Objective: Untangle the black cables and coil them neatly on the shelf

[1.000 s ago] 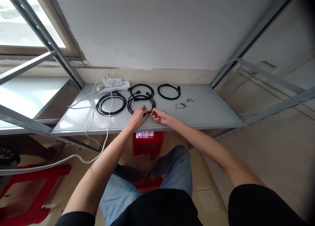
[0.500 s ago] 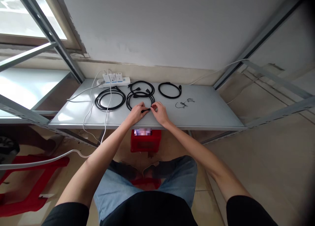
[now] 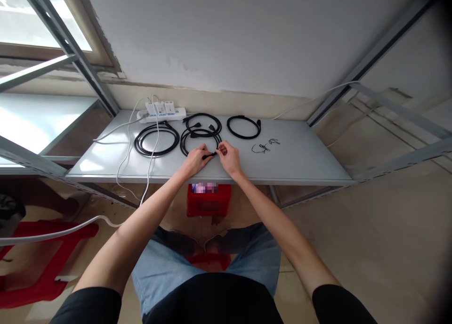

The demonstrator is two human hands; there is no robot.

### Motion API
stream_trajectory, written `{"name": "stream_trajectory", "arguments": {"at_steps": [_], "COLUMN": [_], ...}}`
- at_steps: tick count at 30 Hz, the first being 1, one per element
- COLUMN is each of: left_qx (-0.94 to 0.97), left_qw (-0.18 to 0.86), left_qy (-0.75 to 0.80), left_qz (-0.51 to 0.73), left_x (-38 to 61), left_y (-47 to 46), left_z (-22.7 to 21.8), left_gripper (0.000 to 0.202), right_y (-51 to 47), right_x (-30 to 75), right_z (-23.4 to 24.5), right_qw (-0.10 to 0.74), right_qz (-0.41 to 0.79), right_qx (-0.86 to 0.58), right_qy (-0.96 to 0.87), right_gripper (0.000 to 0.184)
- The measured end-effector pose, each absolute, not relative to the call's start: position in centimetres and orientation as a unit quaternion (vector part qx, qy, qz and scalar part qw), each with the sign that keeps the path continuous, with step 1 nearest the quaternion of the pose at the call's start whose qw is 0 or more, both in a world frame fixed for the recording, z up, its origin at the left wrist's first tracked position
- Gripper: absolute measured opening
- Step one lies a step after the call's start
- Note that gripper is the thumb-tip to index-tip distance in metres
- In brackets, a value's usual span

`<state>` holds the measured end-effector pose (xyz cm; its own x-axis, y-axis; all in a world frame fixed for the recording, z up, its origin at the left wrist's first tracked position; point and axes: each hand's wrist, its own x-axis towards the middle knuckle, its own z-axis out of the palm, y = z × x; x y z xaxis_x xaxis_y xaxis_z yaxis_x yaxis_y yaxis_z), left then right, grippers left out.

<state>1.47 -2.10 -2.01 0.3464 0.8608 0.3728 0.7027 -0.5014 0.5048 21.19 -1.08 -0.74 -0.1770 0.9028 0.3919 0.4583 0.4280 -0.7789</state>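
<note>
From where I stood, the L hand [image 3: 195, 160] and R hand [image 3: 229, 157] were close together, almost meeting, at the near edge of the front middle cable coil [image 3: 181, 145]. That loop of black cable lay flat on a grey steel shelf [image 3: 300, 159], and its black connector [image 3: 209, 156] sat btwn the two hands, just inside the loop's near side.

The L hand was clenched around the connector end, fingers curled over. The R hand came in from the other side w/ a tight fingertip pinch on the same spot. Neither had released. Fingers hid most of the connector, so I couldn't tell its type or exactly where each hand's grip began.

A short grip right by the connector looked like the sensible way to work: it gave good control of a stiff lead, and wrists kept low meant less tugging on the loop.

Also on the shelf were a 2nd black coil [image 3: 202, 115] behind, another to the left [image 3: 135, 145], one to the right [image 3: 243, 138], a small thin black wire [image 3: 263, 147], and a white power strip [image 3: 160, 115] w/ plugs in it near the wall. A red crate [image 3: 208, 204] sat below the shelf edge.
</note>
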Motion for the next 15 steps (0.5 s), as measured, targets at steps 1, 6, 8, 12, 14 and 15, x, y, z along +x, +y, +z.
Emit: {"name": "stream_trajectory", "arguments": {"at_steps": [1, 6, 8, 12, 14, 15], "left_qx": [0.81, 0.809, 0.81, 0.809, 0.807, 0.807], "left_qw": [0.128, 0.125, 0.124, 0.119, 0.116, 0.116], "left_qy": [0.484, 0.485, 0.485, 0.491, 0.493, 0.493], "left_qz": [0.306, 0.308, 0.306, 0.301, 0.302, 0.303], "left_x": [1.49, 1.41, 1.37, 1.36, 1.39, 1.4], "left_y": [-2.09, -2.23, -2.31, -2.24, -2.14, -2.09], "left_z": [-2.0, -1.94, -1.88, -1.88, -1.97, -2.03], "left_gripper": [0.029, 0.029, 0.03, 0.03, 0.03, 0.03], "right_y": [-1.07, -1.29, -1.39, -1.25, -1.11, -1.06], "right_x": [21.18, 21.02, 20.96, 21.04, 21.15, 21.2], "right_z": [-0.72, -0.61, -0.56, -0.66, -0.87, -1.0], "right_qw": [0.436, 0.427, 0.414, 0.392, 0.38, 0.371], "right_qz": [0.252, 0.218, 0.201, 0.191, 0.192, 0.19], "right_qx": [-0.473, -0.486, -0.496, -0.506, -0.501, -0.499], "right_qy": [-0.723, -0.731, -0.736, -0.744, -0.753, -0.76], "right_gripper": [0.002, 0.009, 0.012, 0.018, 0.02, 0.02]}}
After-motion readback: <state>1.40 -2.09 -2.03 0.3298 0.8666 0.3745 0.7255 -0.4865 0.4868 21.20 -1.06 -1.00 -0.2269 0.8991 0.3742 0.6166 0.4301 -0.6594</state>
